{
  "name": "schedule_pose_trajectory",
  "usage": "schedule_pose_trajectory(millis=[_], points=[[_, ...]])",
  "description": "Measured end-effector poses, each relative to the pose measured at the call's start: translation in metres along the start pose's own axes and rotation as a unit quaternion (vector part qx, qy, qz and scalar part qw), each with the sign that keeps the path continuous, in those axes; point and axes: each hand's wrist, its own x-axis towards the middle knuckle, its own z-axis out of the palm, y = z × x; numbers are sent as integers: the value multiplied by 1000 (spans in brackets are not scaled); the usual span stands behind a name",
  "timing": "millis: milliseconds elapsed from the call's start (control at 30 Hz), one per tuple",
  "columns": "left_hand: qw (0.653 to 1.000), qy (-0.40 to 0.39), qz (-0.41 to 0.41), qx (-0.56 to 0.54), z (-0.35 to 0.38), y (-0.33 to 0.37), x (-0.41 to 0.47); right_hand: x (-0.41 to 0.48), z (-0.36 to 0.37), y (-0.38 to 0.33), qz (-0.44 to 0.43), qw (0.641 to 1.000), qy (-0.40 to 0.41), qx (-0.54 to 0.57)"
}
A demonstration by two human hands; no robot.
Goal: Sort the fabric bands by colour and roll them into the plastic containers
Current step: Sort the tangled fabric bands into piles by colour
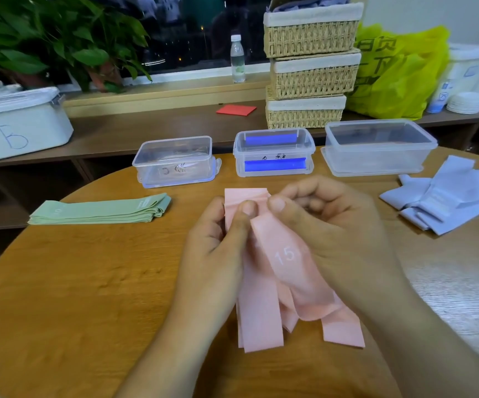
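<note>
Two hands share one bunch: my left hand (218,239) and right hand (327,225) each pinch the top of the pink bands (261,320) with curled thumb and fingers. Their long axis runs 12 to 6, tails trailing on the table (89,282). Straight ahead at 12 stands the middle tub (274,152), nearest; left tub (175,160) at 11, right tub (376,147) at 1. At 9 lie the green bands (100,211), at 2 the lilac bands (447,202); bare wood between looks room enough for rolling
</note>
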Motion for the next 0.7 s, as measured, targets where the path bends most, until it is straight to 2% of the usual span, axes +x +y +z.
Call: schedule_pose_trajectory(millis=[100,200,267,400,600,700], points=[[998,3,-46,-32,5,-6,-3,-2,10,14,-1,998,54,-20],[997,18,-67,-18,8,-13,-7,-6,13,21,-18,994,86,-60],[998,10,-54,-6,7,-13,-8,-6,13,21,-27,991,102,-77],[996,-57,12,67,11,-12,-8,-3,12,21,-26,990,116,-76],[998,-52,-4,40,14,-13,-10,-1,11,23,-29,990,109,-84],[997,-50,9,51,12,-12,-9,0,11,26,-41,986,102,-129]])
